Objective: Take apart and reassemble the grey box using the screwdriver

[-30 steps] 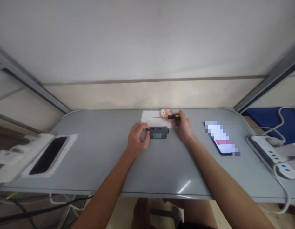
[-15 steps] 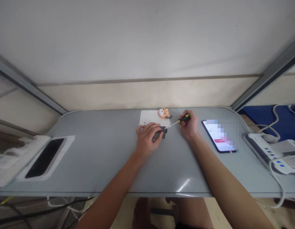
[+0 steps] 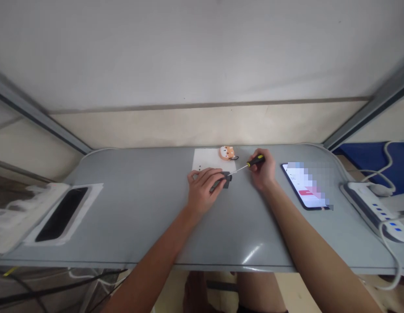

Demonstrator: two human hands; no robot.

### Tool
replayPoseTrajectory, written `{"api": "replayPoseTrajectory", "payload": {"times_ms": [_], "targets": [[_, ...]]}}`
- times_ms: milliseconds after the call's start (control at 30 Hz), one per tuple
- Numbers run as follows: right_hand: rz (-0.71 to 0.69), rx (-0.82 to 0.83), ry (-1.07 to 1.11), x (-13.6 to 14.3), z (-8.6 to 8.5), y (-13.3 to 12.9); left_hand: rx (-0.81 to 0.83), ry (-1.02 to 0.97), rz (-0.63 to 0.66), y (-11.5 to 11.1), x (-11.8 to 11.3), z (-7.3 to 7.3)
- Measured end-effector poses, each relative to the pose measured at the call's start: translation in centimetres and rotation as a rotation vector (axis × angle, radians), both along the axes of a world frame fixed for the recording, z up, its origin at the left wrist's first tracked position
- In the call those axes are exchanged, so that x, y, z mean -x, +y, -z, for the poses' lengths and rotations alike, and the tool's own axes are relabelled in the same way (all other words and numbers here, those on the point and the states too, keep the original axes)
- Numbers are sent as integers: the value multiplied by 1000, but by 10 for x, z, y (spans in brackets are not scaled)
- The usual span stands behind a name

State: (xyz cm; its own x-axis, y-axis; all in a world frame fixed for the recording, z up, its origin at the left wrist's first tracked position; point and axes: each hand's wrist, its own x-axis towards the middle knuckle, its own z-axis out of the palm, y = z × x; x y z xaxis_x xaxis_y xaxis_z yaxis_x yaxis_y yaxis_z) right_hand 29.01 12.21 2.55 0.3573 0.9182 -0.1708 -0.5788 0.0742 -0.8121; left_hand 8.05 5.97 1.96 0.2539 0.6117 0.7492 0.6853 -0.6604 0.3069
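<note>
My left hand [image 3: 205,187] is closed on a small dark grey device [image 3: 227,180] at the middle of the grey table [image 3: 139,200]. In my right hand [image 3: 264,171] is a black-and-yellow screwdriver [image 3: 256,160], its shaft pointing left with the tip at the device's top. My left fingers partly cover the device, and the exact contact at the tip is too small to make out. Behind it lies a white sheet [image 3: 205,158] with a few tiny dark bits on it. An orange-and-white animal-faced case [image 3: 227,152] with a dark loop sits on the sheet's back right part.
A lit phone [image 3: 302,187] lies right of my right hand. White power strips stand at the right [image 3: 374,208] and far left [image 3: 35,213], with cables. Near the left one, a dark phone [image 3: 62,214] rests on white paper. A wall rises behind the table.
The view has shifted slightly, so most things on the table appear a little further right. Both hands keep their holds, and the screwdriver tip stays at the device.
</note>
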Motion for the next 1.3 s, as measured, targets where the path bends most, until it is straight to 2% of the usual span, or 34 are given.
{"api": "replayPoseTrajectory", "payload": {"times_ms": [300, 633, 933, 1300], "targets": [[-18, 13, -40, -1, -2, -1, 58, 60, -9, -1, 3, 2], [-6, 3, -42, -1, -6, -3, -30, 88, 8, 0, 3, 0], [44, -15, 13, 0, 1, 0, -88, 204, 14, -2, 7, 0], [-57, 7, -38, 13, 4, 0, -56, 206, 16, 0, 14, 5]]}}
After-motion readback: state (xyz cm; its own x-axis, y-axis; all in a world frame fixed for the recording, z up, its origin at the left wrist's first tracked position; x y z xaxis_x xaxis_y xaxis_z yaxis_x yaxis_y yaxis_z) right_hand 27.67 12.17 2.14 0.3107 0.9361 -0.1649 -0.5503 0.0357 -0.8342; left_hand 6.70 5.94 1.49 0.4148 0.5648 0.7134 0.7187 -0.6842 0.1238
